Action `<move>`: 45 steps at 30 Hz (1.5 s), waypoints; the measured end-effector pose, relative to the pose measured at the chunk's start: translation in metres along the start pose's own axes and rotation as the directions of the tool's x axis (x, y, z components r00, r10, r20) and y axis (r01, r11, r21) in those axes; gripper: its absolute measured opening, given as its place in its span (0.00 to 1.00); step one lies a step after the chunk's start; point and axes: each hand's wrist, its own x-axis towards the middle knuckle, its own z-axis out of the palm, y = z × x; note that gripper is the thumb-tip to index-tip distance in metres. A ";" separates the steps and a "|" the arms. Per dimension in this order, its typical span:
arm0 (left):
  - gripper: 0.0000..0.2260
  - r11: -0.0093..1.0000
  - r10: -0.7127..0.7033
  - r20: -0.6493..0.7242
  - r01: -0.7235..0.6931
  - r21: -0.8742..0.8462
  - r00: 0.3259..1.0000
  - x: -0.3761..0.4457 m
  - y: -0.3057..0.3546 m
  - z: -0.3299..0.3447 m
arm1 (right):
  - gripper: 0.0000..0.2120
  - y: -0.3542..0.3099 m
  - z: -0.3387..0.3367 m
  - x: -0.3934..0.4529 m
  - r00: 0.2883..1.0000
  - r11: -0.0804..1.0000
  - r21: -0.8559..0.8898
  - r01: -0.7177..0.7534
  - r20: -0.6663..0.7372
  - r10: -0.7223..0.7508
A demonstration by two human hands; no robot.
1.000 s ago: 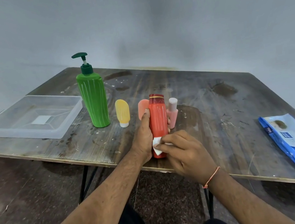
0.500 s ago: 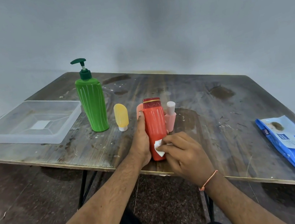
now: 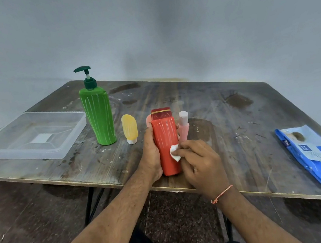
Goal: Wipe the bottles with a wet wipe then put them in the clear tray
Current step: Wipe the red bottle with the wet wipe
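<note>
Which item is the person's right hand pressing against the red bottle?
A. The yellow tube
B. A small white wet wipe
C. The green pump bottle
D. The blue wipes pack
B. The right hand pinches a small white wet wipe against the side of the red bottle, which the left hand grips upright on the table.

Light is soft, even and fairly dim; no glare is seen. A faint shadow is cast on the wall [image 3: 145, 47] at upper centre. The table [image 3: 238, 122] edges are bowed by wide-angle distortion. Slight softness is noted throughout, strongest at frame edges.
</note>
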 end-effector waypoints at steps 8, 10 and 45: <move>0.37 1.000 -0.013 -0.013 0.014 0.019 1.000 0.001 0.000 -0.001 | 0.08 -0.004 -0.001 0.000 0.997 0.998 0.014 0.067 0.022 -0.067; 0.37 1.000 0.000 -0.020 0.001 0.028 1.000 0.001 -0.001 -0.001 | 0.07 -0.002 -0.001 0.001 1.000 1.000 -0.002 0.005 -0.024 -0.005; 0.34 0.995 0.014 -0.034 -0.010 0.100 0.999 -0.001 -0.003 0.002 | 0.12 -0.004 0.002 0.004 0.995 1.000 0.001 -0.019 -0.098 0.019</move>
